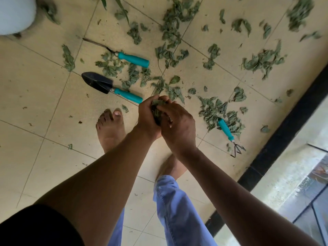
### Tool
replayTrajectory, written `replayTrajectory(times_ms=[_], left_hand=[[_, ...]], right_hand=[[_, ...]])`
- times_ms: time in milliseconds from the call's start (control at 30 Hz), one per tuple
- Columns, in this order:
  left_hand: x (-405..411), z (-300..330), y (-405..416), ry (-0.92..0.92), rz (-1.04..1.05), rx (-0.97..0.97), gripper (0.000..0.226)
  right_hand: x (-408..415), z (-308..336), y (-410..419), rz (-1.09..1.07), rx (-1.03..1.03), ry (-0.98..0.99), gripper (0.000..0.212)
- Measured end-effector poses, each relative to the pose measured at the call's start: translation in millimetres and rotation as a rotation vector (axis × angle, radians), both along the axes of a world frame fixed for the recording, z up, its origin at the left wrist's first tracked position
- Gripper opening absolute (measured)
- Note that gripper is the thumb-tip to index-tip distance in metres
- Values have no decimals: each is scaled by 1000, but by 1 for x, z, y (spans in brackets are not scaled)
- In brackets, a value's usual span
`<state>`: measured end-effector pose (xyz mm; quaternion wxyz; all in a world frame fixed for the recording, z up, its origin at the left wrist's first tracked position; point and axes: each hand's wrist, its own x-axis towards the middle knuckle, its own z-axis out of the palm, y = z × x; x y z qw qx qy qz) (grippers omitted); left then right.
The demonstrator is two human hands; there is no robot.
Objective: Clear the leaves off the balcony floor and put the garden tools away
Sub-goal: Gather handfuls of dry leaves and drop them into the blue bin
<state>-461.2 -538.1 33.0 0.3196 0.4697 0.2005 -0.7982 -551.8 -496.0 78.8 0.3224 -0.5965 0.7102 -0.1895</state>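
My left hand (pixel 148 118) and my right hand (pixel 177 126) are cupped together around a bunch of green leaves (pixel 157 108), held above the tiled floor (pixel 44 103). Many dry green leaves (pixel 170 32) lie scattered over the tiles ahead. Three tools with teal handles lie on the floor: a narrow weeder (pixel 124 55) at the upper left, a black trowel (pixel 110 87) just left of my hands, and a small rake (pixel 229 134) to the right among leaves.
My bare feet (pixel 110 128) stand on the tiles below my hands. A white pot (pixel 16 13) sits at the top left corner. A black border strip (pixel 284 125) runs diagonally on the right, with a glass panel (pixel 301 183) beyond it.
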Motion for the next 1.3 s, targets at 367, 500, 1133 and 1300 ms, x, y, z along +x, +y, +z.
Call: replayTrajectory(times_ms=[367,500,1133,1300], left_hand=[[3,-2,12,29,125,96,33],[15,-10,12,93,199,111,30],[51,-41,17,52,66,116,27],[54,-41,17,53,54,129,27]], right_hand=[[-16,-10,-12,117,-91,17,29],[-39,-30,-32,69,-156,113,31],[-34,-150,-65,328,235,351,51],[-32,-149,-58,364,197,340,33]])
